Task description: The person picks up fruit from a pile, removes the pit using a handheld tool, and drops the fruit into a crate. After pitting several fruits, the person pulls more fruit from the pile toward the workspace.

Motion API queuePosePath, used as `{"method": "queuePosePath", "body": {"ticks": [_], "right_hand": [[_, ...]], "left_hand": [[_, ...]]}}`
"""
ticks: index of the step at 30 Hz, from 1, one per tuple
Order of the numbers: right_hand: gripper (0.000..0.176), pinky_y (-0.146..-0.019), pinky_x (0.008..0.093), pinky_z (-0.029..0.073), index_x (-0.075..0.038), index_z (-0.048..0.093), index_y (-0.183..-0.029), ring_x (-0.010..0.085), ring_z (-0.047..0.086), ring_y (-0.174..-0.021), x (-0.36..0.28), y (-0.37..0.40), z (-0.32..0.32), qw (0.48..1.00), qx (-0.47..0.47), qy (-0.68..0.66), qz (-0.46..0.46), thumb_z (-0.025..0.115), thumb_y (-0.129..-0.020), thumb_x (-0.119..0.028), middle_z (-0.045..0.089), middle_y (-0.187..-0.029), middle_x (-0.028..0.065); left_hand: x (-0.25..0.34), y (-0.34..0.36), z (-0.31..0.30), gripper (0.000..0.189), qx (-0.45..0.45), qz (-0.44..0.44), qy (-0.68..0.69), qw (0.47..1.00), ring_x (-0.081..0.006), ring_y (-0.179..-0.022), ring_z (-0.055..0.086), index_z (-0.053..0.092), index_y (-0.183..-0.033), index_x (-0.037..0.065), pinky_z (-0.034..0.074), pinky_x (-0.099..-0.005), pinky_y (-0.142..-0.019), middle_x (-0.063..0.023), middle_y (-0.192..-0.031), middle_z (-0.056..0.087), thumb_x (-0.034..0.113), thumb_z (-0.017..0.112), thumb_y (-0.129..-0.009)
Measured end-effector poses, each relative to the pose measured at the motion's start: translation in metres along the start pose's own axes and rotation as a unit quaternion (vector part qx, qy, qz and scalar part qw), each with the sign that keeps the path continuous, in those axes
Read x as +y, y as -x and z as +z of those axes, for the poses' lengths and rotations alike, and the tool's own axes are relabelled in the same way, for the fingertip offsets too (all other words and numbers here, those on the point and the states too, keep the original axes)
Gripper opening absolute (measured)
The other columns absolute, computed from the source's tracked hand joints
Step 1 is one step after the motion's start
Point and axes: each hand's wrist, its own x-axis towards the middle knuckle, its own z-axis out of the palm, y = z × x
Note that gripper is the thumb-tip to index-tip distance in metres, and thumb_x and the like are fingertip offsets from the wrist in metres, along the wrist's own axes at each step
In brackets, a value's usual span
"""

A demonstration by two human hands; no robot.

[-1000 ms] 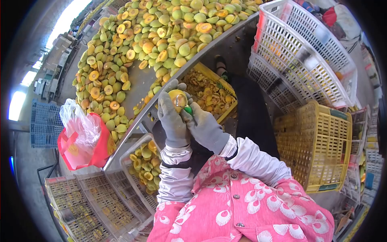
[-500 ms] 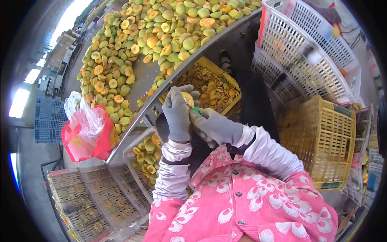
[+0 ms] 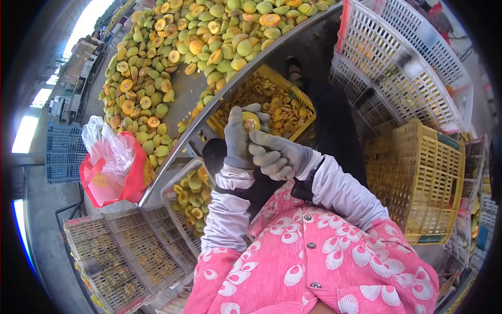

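Observation:
My left hand [image 3: 239, 137], in a grey glove, is closed around a halved fruit [image 3: 251, 121] whose cut face shows between thumb and fingers. Right beside it, my right hand [image 3: 280, 155], also gloved, has its fingers curled, with the thumb close to the fruit's edge. What the curled fingers hold, if anything, is hidden. Below both hands stands a yellow crate [image 3: 290, 90] of fruit scraps and orange pieces. Halved green and orange fruits [image 3: 230, 49] are heaped on the metal table [image 3: 184, 93].
A red bag [image 3: 117, 175] with clear plastic sits at the table's left corner. White crates [image 3: 397, 68] and a yellow crate [image 3: 429, 183] stand on the right. At lower left are a crate of fruit halves [image 3: 191, 201] and grey crates [image 3: 130, 254].
Both hands have moved slightly to the right. My right hand has turned, its fingers now curled toward the view, and the green tool seen earlier at the fruit no longer shows.

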Motion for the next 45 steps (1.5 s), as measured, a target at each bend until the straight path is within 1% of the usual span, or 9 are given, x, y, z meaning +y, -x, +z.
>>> {"method": "queuePosePath", "body": {"ticks": [3, 7, 9, 16, 22, 25, 31, 41, 45], "right_hand": [[0.046, -0.034, 0.0185, 0.027, -0.014, 0.051, -0.088, 0.0023, 0.028, -0.044, -0.005, -0.007, -0.016, 0.999, 0.007, 0.048, -0.011, 0.04, -0.102, -0.056, 0.032, -0.06, -0.0083], [0.046, -0.054, 0.0339, 0.047, -0.007, 0.055, -0.102, 0.0166, 0.051, -0.057, -0.003, -0.012, -0.014, 0.896, 0.343, 0.25, -0.132, 0.047, -0.1, -0.053, 0.05, -0.064, -0.0006], [0.042, -0.063, 0.0423, 0.05, -0.004, 0.056, -0.107, 0.0334, 0.065, -0.072, -0.002, -0.02, -0.02, 0.597, 0.48, 0.609, -0.206, 0.055, -0.099, -0.045, 0.063, -0.081, 0.0186], [0.028, -0.075, 0.0514, 0.049, -0.005, 0.049, -0.11, 0.0446, 0.064, -0.088, 0.006, -0.044, -0.048, 0.433, 0.492, 0.738, -0.159, 0.049, -0.099, -0.031, 0.066, -0.089, 0.0278], [0.031, -0.071, 0.0526, 0.049, -0.005, 0.051, -0.109, 0.0456, 0.064, -0.081, -0.021, -0.035, -0.115, 0.41, 0.601, 0.677, -0.111, 0.051, -0.099, -0.035, 0.066, -0.083, 0.0265], [0.032, -0.07, 0.0524, 0.048, -0.006, 0.052, -0.106, 0.0457, 0.064, -0.079, -0.016, -0.029, -0.117, 0.452, 0.56, 0.679, -0.148, 0.052, -0.098, -0.037, 0.066, -0.082, 0.0261], [0.031, -0.069, 0.0529, 0.047, -0.004, 0.056, -0.092, 0.0457, 0.063, -0.081, 0.005, -0.035, -0.118, 0.535, 0.515, 0.656, -0.136, 0.055, -0.097, -0.035, 0.065, -0.083, 0.0266], [0.034, -0.05, 0.0366, 0.048, -0.006, 0.056, -0.103, 0.0223, 0.058, -0.051, -0.014, -0.015, -0.151, 0.659, 0.596, 0.448, -0.104, 0.057, -0.096, -0.039, 0.06, -0.067, 0.0106], [0.032, -0.043, 0.0355, 0.044, -0.007, 0.054, -0.102, 0.02, 0.053, -0.045, -0.013, -0.018, -0.164, 0.64, 0.584, 0.484, -0.123, 0.057, -0.097, -0.038, 0.059, -0.065, 0.0086]], "left_hand": [[-0.036, -0.023, -0.028, 0.054, 0.032, 0.006, 0.177, 0.984, -0.0211, -0.074, 0.064, 0.057, -0.116, -0.001, 0.053, -0.0301, -0.063, -0.0147, -0.091, 0.068, 0.049, 0.041, -0.103], [-0.032, -0.022, -0.035, 0.052, 0.158, 0.145, -0.005, 0.977, -0.0198, -0.088, 0.065, 0.058, -0.115, -0.001, 0.053, -0.0289, -0.072, -0.013, -0.097, 0.068, 0.046, 0.038, -0.105], [-0.027, -0.02, -0.033, 0.047, 0.161, 0.142, 0.018, 0.976, -0.0177, -0.086, 0.064, 0.061, -0.11, 0.0, 0.052, -0.027, -0.072, -0.0115, -0.095, 0.067, 0.041, 0.039, -0.106], [-0.029, -0.006, -0.014, 0.027, 0.231, 0.265, -0.245, 0.904, -0.0141, -0.084, 0.062, 0.064, -0.105, -0.001, 0.05, -0.0261, -0.075, -0.0077, -0.094, 0.066, 0.022, 0.051, -0.101], [0.0, 0.079, -0.068, 0.022, 0.365, 0.251, -0.389, 0.808, -0.0232, -0.093, 0.063, 0.065, -0.105, -0.001, 0.05, -0.0339, -0.087, -0.0136, -0.103, 0.067, -0.002, 0.055, -0.086], [0.021, 0.124, -0.171, 0.014, 0.386, 0.184, -0.68, 0.596, -0.0309, -0.091, 0.064, 0.07, -0.093, 0.002, 0.05, -0.0421, -0.087, -0.0142, -0.101, 0.068, 0.013, 0.067, -0.085], [0.083, 0.012, -0.117, 0.022, 0.222, 0.27, -0.589, 0.728, -0.0275, -0.089, 0.067, 0.069, -0.106, 0.004, 0.052, -0.0369, -0.081, -0.0132, -0.101, 0.069, 0.016, 0.066, -0.088], [0.098, -0.207, -0.086, 0.038, 0.102, -0.061, -0.841, 0.528, -0.0326, -0.09, 0.069, 0.075, -0.1, 0.008, 0.052, -0.0399, -0.081, -0.0169, -0.092, 0.072, 0.037, 0.069, -0.076], [0.101, -0.195, -0.107, 0.04, 0.111, -0.046, -0.774, 0.622, -0.0287, -0.08, 0.071, 0.074, -0.098, 0.004, 0.054, -0.0382, -0.075, -0.0145, -0.089, 0.074, 0.038, 0.072, -0.078]]}}
